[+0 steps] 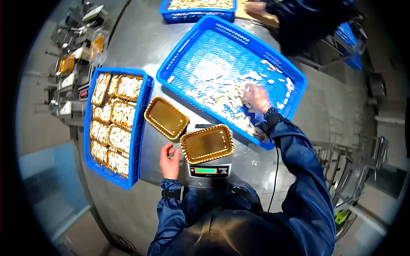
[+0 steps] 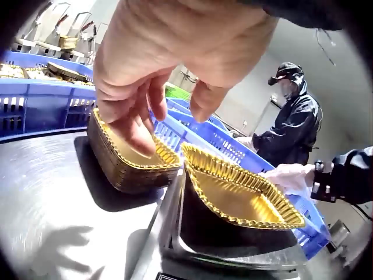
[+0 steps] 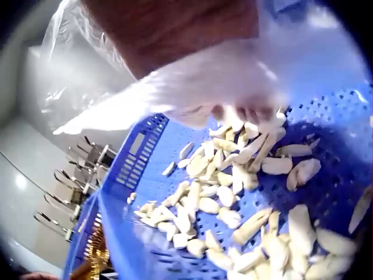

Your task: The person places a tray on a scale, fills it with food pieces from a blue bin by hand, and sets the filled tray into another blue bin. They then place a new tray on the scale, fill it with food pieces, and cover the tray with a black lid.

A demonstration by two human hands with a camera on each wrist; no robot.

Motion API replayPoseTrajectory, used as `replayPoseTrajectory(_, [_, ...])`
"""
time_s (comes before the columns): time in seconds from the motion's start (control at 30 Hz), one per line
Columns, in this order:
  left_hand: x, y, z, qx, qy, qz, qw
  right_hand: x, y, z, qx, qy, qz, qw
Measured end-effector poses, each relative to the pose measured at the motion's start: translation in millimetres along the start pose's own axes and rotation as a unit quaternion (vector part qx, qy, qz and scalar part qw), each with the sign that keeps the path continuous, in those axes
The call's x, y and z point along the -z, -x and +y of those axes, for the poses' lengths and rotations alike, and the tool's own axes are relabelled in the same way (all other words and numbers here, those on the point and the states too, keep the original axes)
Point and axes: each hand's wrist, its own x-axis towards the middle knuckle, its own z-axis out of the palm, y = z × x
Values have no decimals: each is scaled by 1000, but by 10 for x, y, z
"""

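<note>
In the head view my right hand (image 1: 257, 97), in a clear plastic glove, reaches into a large blue crate (image 1: 171, 57). Its fingertips curl at the pale mushroom pieces (image 3: 210, 169) in the right wrist view; the glove partly hides the palm. My bare left hand (image 1: 170, 161) holds nothing, fingers loosely bent. It hovers beside a stack of gold trays (image 2: 125, 169), close to the top tray's rim in the left wrist view. One gold tray (image 1: 207, 144) with a bare bottom sits on a digital scale (image 1: 209, 170) with a lit green display.
At the left, a blue crate (image 1: 136, 160) holds several filled gold trays (image 1: 124, 113). Another blue crate (image 1: 198, 16) of pale pieces stands at the far edge. Across the metal table (image 1: 143, 25) is another person in dark clothing (image 2: 296, 119). A black cable (image 1: 274, 183) hangs at the right.
</note>
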Motion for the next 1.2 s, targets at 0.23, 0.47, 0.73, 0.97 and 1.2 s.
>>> replayPoseTrajectory(0.23, [-66,77,-111,32,-38,-18,999,-297,-341,-391,124,82,-111,983])
replayPoseTrajectory(0.47, [-163,31,-141,58,-27,-9,998,115,591,-80,284,142,-305,898])
replayPoseTrajectory(0.73, [-77,64,-141,53,19,-24,998,169,821,98,311,224,-300,873])
replayPoseTrajectory(0.97, [-65,97,-151,16,25,5,1000,94,909,145,316,177,-253,897])
replayPoseTrajectory(1.2, [222,270,-212,75,46,-27,996,110,1066,71,248,167,-203,932])
